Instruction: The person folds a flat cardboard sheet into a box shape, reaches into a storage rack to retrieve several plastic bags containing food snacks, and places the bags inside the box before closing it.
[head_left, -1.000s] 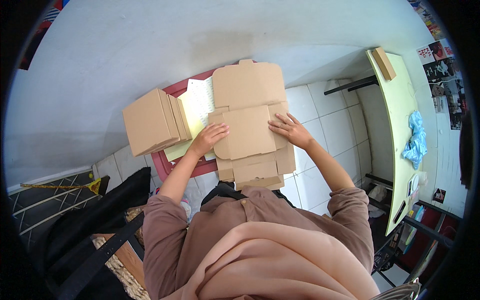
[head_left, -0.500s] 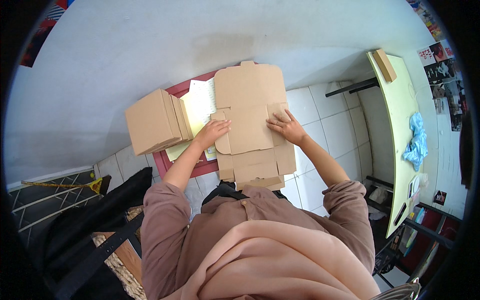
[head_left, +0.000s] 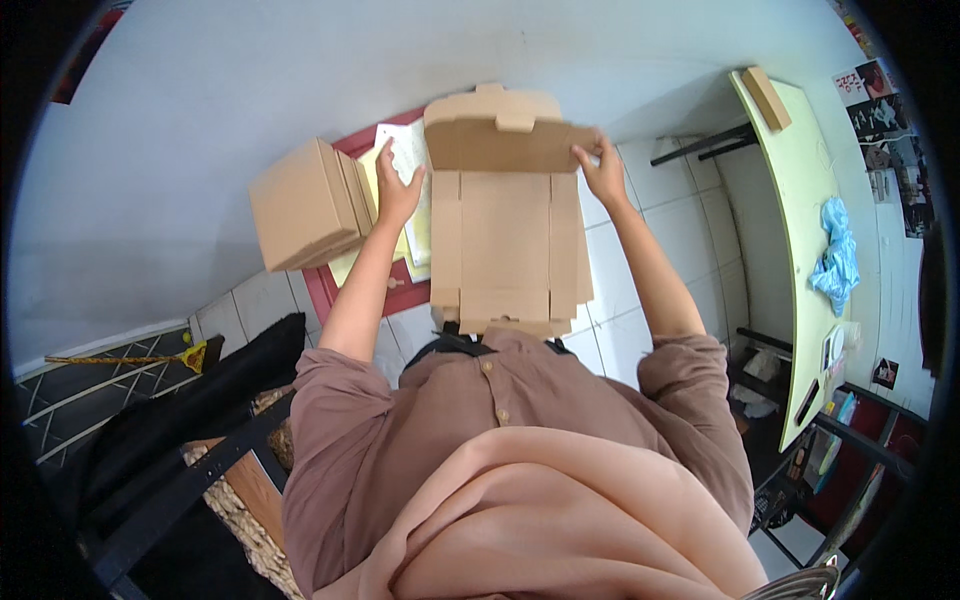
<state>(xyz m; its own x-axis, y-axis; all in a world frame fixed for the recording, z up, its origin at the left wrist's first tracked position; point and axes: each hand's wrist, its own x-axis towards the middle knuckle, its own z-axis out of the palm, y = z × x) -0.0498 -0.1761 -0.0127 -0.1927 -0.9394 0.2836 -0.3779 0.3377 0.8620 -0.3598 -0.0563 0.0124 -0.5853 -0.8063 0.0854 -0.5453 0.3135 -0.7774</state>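
- Flat cardboard box blank [head_left: 505,240] is held out in front of the torso, spread open over the white tiled floor [head_left: 640,290], long axis running away from the body; near edge sits close to the belt line
- Left hand [head_left: 398,188] is at the blank's upper left corner, fingers spread and thumb toward the board; looks like a bracing hold on the edge, though whether it actually pinches the board I cannot tell
- Right hand [head_left: 603,166] pinches the upper right corner where the top flap [head_left: 500,132] begins; fingers curl over the edge; likely gripped there to tip the tabbed flap upward along its crease
- Both hands at the far corners, arms outstretched; that placement probably keeps the sheet taut and square while the flap bends
- Side panels lie folded along both long edges; a small tab shows at the top middle
- Count: one open blank in hand; one assembled brown box [head_left: 305,203] standing left of it, apart from the hand; a few yellow and white paper sheets [head_left: 412,180] on a red mat [head_left: 330,285] beneath
- Further off, right: one pale green table [head_left: 800,200]; one small cardboard piece [head_left: 768,98] at its far end; one crumpled blue cloth [head_left: 835,255]
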